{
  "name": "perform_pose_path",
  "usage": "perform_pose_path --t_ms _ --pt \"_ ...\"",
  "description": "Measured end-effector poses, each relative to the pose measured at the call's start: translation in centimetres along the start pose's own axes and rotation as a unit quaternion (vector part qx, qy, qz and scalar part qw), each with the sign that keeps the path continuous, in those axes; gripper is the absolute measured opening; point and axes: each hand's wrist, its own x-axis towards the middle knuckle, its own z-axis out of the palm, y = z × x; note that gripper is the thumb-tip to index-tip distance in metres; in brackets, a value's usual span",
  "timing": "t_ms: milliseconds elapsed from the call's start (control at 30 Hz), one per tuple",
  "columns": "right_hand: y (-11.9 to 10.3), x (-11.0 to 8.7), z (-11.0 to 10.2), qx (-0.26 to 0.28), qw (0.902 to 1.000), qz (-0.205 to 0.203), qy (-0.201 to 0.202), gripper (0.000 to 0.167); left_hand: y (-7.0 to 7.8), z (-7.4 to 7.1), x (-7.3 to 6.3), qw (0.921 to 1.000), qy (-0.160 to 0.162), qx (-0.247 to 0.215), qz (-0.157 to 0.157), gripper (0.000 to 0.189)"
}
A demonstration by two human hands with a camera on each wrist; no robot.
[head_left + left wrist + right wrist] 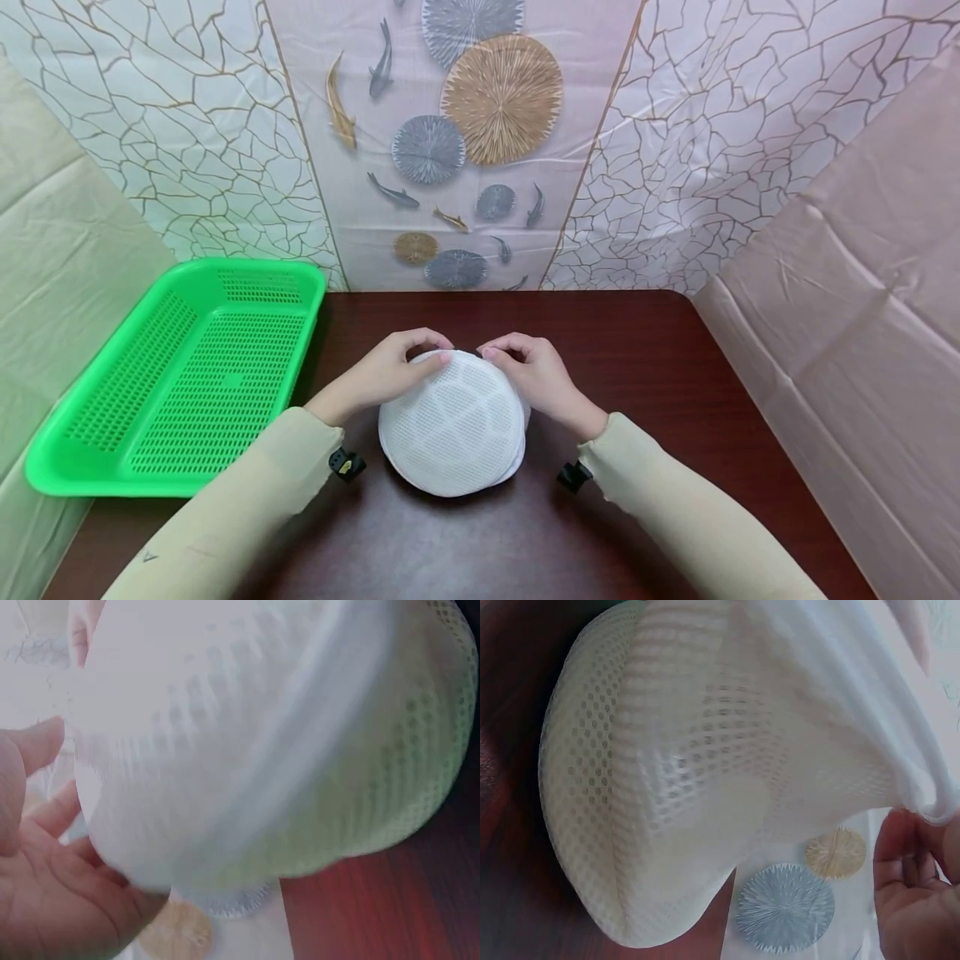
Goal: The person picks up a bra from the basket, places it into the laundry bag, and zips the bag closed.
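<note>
A round white mesh laundry bag (453,425) stands tilted on the dark table, its flat panel towards me. At its upper left edge, my left hand (393,367) holds the rim, thumb on the near side and fingers behind. My right hand (543,379) pinches the rim at the upper right. The right wrist view shows the bag's puffed mesh side (682,772) and a smooth white rim (870,697), with the right fingers (900,847) at its end. Close up in the left wrist view, the left thumb (41,742) lies by the bag's edge.
A green plastic basket (232,379) with slotted walls stands on the left of the brown table (637,358). Behind the table hangs a patterned cloth (465,208), and a beige cloth (840,283) runs along the right side.
</note>
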Motion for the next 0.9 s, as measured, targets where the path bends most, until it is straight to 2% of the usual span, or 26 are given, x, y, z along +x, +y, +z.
perform_pose_path --t_ms 100,200,533,900 --pt "0.1 0.1 0.3 -0.009 0.9991 -0.041 0.011 0.013 0.3 0.6 0.4 0.9996 0.017 0.016 -0.014 0.023" --pt "-0.1 0.1 0.4 -0.014 0.9978 -0.063 0.013 0.013 0.4 1.1 0.6 0.9992 0.024 0.026 -0.020 0.021" --pt "-0.3 0.0 0.3 -0.028 0.9983 -0.052 0.002 0.014 0.5 1.7 0.7 0.9986 0.034 0.037 -0.013 0.011" --pt "0.1 -0.3 0.3 -0.101 0.9907 -0.091 -0.015 0.010 0.7 1.6 0.4 0.9977 0.043 0.044 -0.030 0.010"
